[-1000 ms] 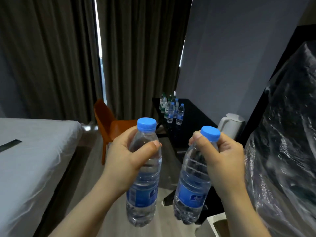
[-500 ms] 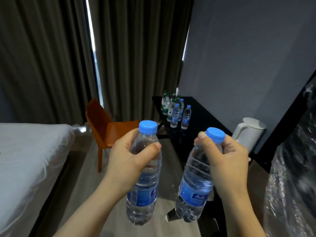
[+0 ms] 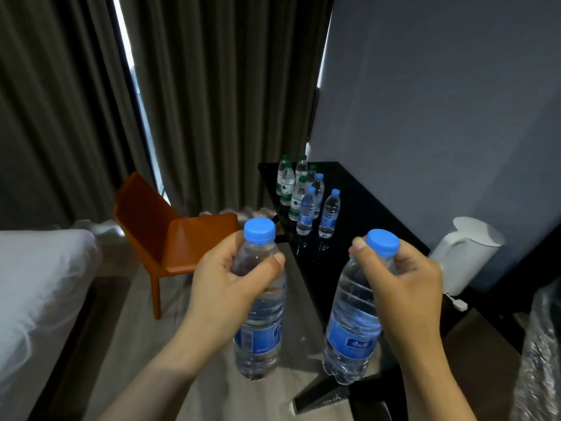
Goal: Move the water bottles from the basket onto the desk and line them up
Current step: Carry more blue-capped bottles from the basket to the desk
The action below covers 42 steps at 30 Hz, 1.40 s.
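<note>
The left hand clasped a clear blue-capped plastic water bottle by its shoulder; the right hand clasped another, both held short of the glossy black desk bearing upright bottles.

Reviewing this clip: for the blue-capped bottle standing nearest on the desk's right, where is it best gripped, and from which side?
Grip the nearest right blue-capped bottle around its upper body just under the cap, coming from the right or from above. It stands upright on the black desk with bare desktop to its right, while another blue-capped bottle stands close on its left.
</note>
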Tool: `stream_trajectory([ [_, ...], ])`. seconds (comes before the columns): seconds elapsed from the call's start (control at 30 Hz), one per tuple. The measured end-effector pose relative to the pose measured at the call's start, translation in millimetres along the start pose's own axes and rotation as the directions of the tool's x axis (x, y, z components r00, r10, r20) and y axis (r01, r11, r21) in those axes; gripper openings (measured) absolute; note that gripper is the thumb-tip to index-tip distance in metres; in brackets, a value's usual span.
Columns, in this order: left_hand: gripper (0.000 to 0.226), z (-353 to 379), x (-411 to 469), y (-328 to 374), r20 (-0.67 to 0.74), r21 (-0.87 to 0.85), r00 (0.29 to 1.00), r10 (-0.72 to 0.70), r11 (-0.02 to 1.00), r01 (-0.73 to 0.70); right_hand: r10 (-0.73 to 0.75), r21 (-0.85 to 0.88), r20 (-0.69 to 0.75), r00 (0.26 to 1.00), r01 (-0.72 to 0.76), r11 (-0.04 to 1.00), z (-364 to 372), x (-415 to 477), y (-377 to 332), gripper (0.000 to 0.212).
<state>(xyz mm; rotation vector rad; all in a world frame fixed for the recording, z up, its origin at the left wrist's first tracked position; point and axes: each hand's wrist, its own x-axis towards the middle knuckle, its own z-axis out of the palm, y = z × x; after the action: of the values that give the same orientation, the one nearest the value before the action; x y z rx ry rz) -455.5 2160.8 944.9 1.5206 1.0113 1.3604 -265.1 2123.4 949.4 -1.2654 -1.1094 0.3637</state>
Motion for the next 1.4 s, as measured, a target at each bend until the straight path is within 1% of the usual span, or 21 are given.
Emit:
stream_trajectory([
  [0.23,0.029,-3.5,96.5,-56.4,0.123,-0.053,0.992,0.008,0.999,-0.002,0.031,-0.065,-0.075,0.997,-0.036,0.997,52.3,54.2,38.4,0.020],
  [0.43,0.014,-14.3,181.9,-98.5,0.252,-0.083,0.968,0.023,0.997,-0.003,0.033,-0.148,-0.177,0.984,-0.060,0.987,103.7,102.0,63.9,0.019],
  [0.53,0.012,-16.3,217.0,-119.7,0.313,-0.070,0.950,0.018,0.998,0.004,0.060,-0.143,-0.226,0.972,-0.094,0.985,122.5,116.9,77.0,0.016],
  [0.7,0.014,-9.6,263.2,-156.5,0.421,-0.021,0.907,0.012,1.000,-0.003,0.164,-0.125,-0.265,0.950,-0.202,0.971,144.6,137.8,104.6,0.023],
  [0.83,0.013,3.5,299.1,-185.8,0.483,0.022,0.876,-0.004,1.000,-0.007,0.205,-0.144,-0.306,0.930,-0.259,0.955,153.3,161.5,131.0,0.013],
  [0.9,0.011,13.0,315.5,-200.3,0.512,0.041,0.859,-0.022,0.999,0.001,0.230,-0.160,-0.306,0.924,-0.288,0.944,154.2,175.0,146.6,0.012],
  [0.97,0.013,25.2,331.4,-212.6,0.521,0.061,0.852,-0.042,0.998,0.012,0.266,-0.157,-0.301,0.916,-0.323,0.933,153.2,189.8,163.5,0.017],
  [1.07,0.021,48.0,356.1,-230.4,0.540,0.096,0.839,-0.065,0.995,0.015,0.336,-0.127,-0.298,0.893,-0.387,0.913,148.3,211.7,192.2,0.030],
  [1.2,0.019,80.7,390.6,-254.4,0.579,0.161,0.811,-0.084,0.987,-0.012,0.395,-0.122,-0.295,0.870,-0.444,0.887,137.5,238.4,232.2,0.047],
  [1.4,0.022,127.2,427.4,-289.4,0.642,0.243,0.746,-0.177,0.970,0.022,0.421,-0.195,-0.265,0.867,-0.476,0.858,121.7,277.7,282.8,0.049],
])
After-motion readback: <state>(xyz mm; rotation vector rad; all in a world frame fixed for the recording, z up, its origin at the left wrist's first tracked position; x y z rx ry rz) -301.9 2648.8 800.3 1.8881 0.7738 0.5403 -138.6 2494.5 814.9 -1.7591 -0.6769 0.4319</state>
